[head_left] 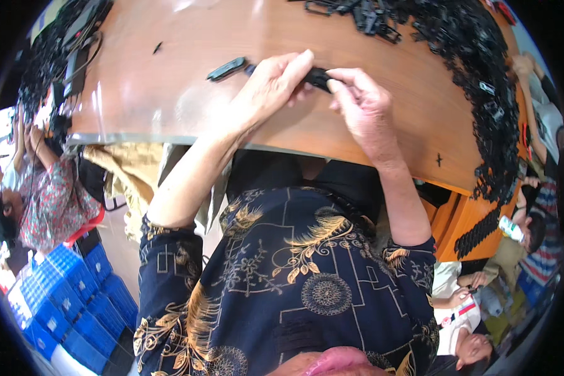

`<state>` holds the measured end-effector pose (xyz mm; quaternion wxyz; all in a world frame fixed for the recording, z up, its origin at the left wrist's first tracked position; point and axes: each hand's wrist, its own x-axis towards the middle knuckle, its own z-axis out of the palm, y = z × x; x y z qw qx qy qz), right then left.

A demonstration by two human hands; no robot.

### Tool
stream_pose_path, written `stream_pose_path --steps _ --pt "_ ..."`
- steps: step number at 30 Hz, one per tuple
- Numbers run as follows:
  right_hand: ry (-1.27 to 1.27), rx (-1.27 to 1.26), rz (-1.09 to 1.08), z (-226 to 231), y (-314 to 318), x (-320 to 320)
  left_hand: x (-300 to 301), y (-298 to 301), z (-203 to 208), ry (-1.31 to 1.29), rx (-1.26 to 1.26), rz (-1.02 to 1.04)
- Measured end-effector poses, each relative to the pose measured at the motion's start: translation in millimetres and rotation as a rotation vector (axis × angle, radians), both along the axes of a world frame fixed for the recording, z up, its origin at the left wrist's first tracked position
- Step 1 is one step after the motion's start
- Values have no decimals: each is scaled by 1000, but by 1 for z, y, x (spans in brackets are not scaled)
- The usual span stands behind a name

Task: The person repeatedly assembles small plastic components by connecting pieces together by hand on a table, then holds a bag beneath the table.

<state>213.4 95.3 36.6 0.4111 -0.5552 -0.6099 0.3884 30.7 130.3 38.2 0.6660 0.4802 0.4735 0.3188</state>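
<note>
A small black plastic piece (318, 78) is between my two hands, above the wooden table (182, 75). My right hand (366, 106) pinches its right end between thumb and fingers. My left hand (272, 84) is closed around its other end, so that part is hidden. A slim dark tool-like object with a teal edge (227, 69) sticks out to the left of my left hand. I cannot tell whether the hand holds it or it lies on the table.
Black plastic parts (482, 106) are heaped along the table's right side, with more at the far edge (376, 19). Dark parts and cables (75, 62) lie at the left. Small black bits (158, 47) lie loose. Blue crates (75, 301) stand lower left. Other people work on both sides.
</note>
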Motion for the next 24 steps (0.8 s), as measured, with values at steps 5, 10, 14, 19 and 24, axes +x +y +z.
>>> stream_pose_path --steps 5,10,14,19,24 --pt "35 113 48 -7 1 13 15 -7 -11 22 208 -24" --pt "647 -200 100 -15 -1 39 35 -4 3 -127 -115 -76" --pt "827 -339 59 -14 -1 48 46 -4 4 -175 -195 -78" --pt "642 -344 46 -13 -3 57 53 2 3 -176 -227 -113" --pt "295 -306 222 -5 14 96 42 9 14 221 106 -503"
